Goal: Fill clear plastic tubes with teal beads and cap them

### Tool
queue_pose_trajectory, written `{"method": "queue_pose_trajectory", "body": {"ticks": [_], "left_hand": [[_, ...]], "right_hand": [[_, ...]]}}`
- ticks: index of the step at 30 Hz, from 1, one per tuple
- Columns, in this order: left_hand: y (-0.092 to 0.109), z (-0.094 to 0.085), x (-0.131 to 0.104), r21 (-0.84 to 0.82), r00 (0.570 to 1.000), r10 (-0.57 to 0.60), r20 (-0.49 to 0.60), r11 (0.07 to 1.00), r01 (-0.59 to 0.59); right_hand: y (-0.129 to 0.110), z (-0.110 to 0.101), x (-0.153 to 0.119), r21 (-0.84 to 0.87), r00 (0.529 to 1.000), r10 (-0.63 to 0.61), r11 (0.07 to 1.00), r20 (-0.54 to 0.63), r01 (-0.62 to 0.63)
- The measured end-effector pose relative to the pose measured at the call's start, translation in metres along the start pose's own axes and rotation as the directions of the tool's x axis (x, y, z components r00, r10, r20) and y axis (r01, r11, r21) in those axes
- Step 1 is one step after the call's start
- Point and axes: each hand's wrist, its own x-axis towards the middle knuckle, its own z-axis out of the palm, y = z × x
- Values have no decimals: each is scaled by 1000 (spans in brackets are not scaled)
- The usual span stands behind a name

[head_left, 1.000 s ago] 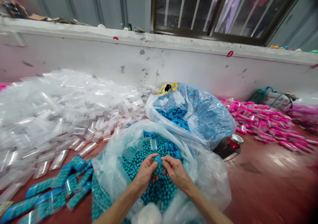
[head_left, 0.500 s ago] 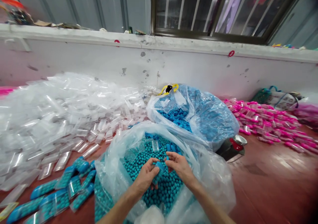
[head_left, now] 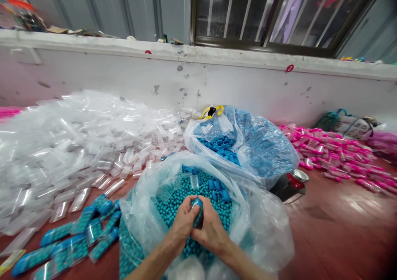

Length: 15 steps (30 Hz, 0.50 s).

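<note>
My left hand point(head_left: 182, 218) is closed around a small clear plastic case with a blue end point(head_left: 197, 206), apparently holding teal beads. From the other side my right hand point(head_left: 211, 222) grips the same case, its fingers close to the blue end. The lower part of the case is hidden by my hands. Beneath both hands is a large open plastic bag point(head_left: 139, 189) full of round teal beads point(head_left: 173, 207). Several blue caps point(head_left: 218, 189) lie on the beads just beyond my right hand, and a clear empty case point(head_left: 194, 182) rests farther back.
Bead-filled cases point(head_left: 85, 220) lie on the red floor point(head_left: 335, 230) at left, below a heap of clear cases point(head_left: 77, 139). A second bag point(head_left: 263, 147) with blue caps stands behind. A dark tin point(head_left: 290, 185) and pink-ended cases point(head_left: 328, 147) are at right.
My right hand has moved left and closed onto the case with my left hand. The case now stands more upright, and the blue caps behind my right hand are uncovered.
</note>
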Motion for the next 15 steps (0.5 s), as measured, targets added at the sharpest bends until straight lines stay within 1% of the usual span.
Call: {"method": "queue_pose_trajectory", "body": {"ticks": [3,5,7,9,11,12,13,14,15], "left_hand": [[-7,2,2,76,997,-6,-72,997,12],[-12,2,4,189,994,21,-105,982,-1],[-10,-1,4,342,992,64,-113,939,-21],[0,-14,1,499,992,106,-68,865,-58],[18,-39,-9,659,990,141,-15,746,-97],[29,-56,-15,752,988,155,-28,654,-82],[40,-74,-22,840,984,171,-50,540,-51],[50,-94,-29,912,973,212,-90,409,-5],[60,-112,-37,962,943,292,-158,262,80]], "right_hand": [[-2,8,-4,-9,999,-3,1000,-49,3],[-1,13,-8,-20,999,19,1000,-48,-20],[2,15,-11,-38,999,40,998,15,-40],[6,11,-10,-73,989,43,997,141,-33],[11,1,-4,-126,968,55,992,244,-24],[14,-6,2,-167,962,81,985,260,-37],[17,-14,9,-223,962,118,973,246,-63],[21,-21,17,-294,965,161,951,206,-95],[25,-28,26,-375,971,188,919,150,-120]]}}
